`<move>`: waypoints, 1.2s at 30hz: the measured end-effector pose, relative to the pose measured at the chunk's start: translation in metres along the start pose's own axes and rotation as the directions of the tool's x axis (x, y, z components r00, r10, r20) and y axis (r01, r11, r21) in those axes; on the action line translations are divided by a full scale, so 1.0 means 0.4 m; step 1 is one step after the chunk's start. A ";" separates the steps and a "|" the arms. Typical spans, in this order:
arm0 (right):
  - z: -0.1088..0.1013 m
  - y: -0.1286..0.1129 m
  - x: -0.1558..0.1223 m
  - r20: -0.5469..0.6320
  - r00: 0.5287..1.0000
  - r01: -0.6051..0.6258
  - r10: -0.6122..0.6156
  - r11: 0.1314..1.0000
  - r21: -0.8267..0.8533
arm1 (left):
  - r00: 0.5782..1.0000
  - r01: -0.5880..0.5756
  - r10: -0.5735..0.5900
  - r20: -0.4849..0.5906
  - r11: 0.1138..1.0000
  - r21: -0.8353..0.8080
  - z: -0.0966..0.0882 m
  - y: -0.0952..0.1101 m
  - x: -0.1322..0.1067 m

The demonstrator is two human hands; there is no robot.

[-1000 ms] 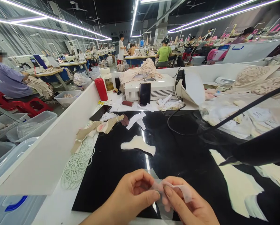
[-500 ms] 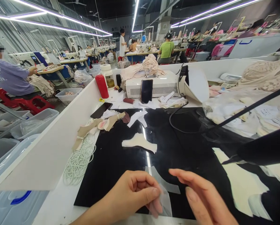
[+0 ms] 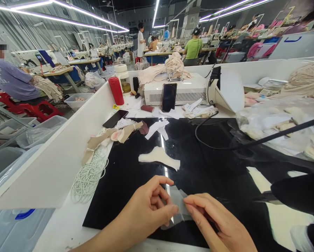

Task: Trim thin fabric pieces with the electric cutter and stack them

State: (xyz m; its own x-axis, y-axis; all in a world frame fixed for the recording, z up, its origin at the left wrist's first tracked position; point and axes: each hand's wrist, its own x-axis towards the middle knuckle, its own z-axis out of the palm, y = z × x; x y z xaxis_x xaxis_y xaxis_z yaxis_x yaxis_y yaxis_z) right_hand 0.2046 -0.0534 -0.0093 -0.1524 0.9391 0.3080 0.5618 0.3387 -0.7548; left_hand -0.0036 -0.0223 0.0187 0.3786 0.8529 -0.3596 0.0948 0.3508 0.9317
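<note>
Pinching a thin, translucent film piece (image 3: 178, 198) near the front edge of the white desk (image 3: 61, 226) between thumb and forefinger of the right hand (image 3: 228, 219), beside curled fingers of the left hand (image 3: 143, 211), with any grip there indiscernible.

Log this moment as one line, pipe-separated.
left hand: at translucent material, grip unclear | right hand: appears to pinch its right edge | cream piece: lying farther out on black mat
</note>
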 end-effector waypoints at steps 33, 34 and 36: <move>0.027 0.100 -0.013 0.223 0.935 0.349 -0.276 0.830 -0.435 | 0.893 -0.240 0.425 0.151 0.164 0.957 0.008 -0.048 0.006; 0.028 0.099 -0.013 0.221 0.937 0.344 -0.272 0.832 -0.435 | 0.891 -0.242 0.426 0.155 0.158 0.957 0.009 -0.047 0.007; 0.028 0.096 -0.013 0.214 0.941 0.332 -0.261 0.835 -0.439 | 0.889 -0.240 0.430 0.155 0.150 0.959 0.011 -0.047 0.006</move>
State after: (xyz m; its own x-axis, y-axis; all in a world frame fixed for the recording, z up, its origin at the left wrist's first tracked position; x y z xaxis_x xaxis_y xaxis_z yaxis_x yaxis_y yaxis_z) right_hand 0.2178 -0.0446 -0.0463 -0.4645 0.8077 0.3630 0.7755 0.5690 -0.2736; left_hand -0.0006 -0.0283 0.0004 0.5205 0.8493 0.0886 0.8064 -0.5230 0.2762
